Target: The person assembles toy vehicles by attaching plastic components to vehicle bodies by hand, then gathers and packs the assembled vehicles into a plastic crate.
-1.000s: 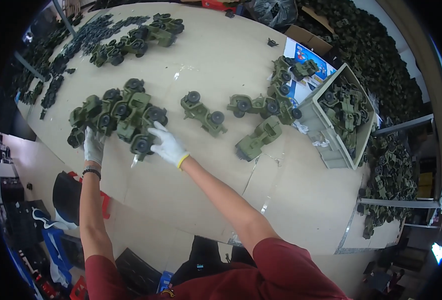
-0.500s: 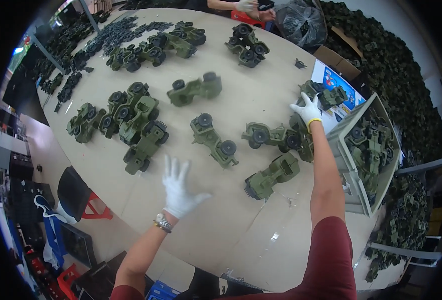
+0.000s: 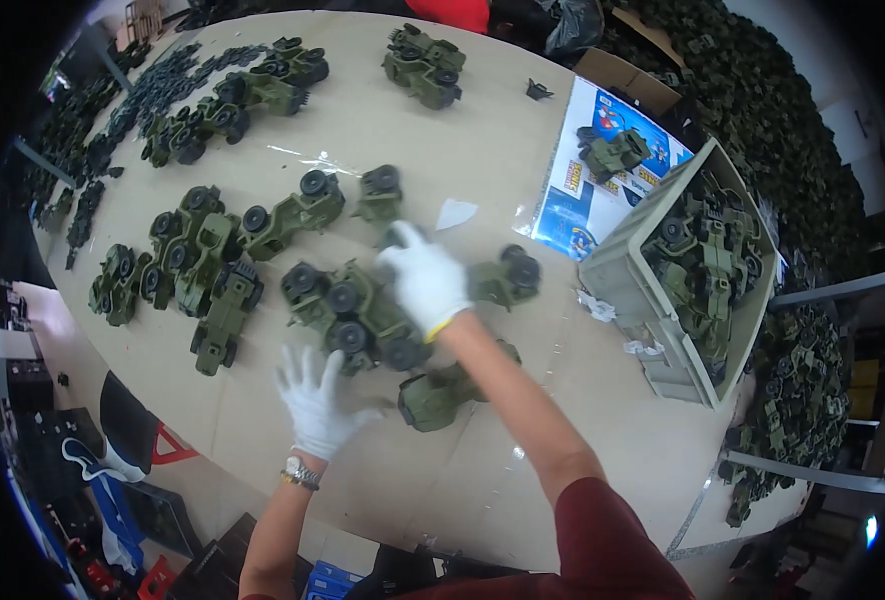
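My left hand (image 3: 321, 405), in a white glove, is raised over the near table with its fingers spread and nothing in it. A group of green toy jeeps (image 3: 348, 310) with black wheels lies just beyond it. My right hand (image 3: 428, 285), also gloved, reaches left across these jeeps. Its blurred fingertips are at the lower end of another toy jeep (image 3: 381, 195); whether they grip it I cannot tell. One more jeep (image 3: 443, 395) lies partly under my right forearm, and another (image 3: 508, 278) shows just right of my right hand.
More jeeps stand clustered on the left (image 3: 198, 255) and at the back (image 3: 425, 65). A grey crate (image 3: 653, 310) full of jeeps sits on the right, beside a blue-and-white printed sheet (image 3: 568, 205) bearing one jeep. A white paper scrap (image 3: 456, 213) lies mid-table.
My right hand has swung left from the printed sheet to the middle jeeps. The blurred jeep beyond them now rests further left, by the left cluster. My left hand remains spread.
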Demonstrator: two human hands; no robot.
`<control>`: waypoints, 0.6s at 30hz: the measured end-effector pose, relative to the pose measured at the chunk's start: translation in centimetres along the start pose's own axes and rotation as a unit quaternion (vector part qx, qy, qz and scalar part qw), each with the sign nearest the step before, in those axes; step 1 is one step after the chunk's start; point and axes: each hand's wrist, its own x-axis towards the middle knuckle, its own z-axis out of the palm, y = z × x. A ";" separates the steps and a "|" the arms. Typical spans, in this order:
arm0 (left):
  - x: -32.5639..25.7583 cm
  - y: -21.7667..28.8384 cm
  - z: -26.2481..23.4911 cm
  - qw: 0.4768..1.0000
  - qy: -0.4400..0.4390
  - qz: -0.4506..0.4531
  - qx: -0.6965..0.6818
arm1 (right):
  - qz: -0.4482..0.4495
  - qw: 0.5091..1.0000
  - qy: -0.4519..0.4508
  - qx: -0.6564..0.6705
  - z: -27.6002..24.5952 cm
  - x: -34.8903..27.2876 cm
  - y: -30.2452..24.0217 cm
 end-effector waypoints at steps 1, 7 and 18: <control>-0.5 -0.5 0.4 1.000 0.022 0.001 0.008 | -0.007 1.000 -0.025 0.018 0.3 -0.1 -2.0; -0.6 -4.4 1.4 0.975 0.093 -0.190 -0.064 | -0.146 0.953 -0.087 0.252 5.4 3.8 -6.5; -2.7 -3.7 5.2 0.906 0.217 -0.252 -0.263 | 0.442 0.835 0.007 -0.329 -15.9 14.8 24.1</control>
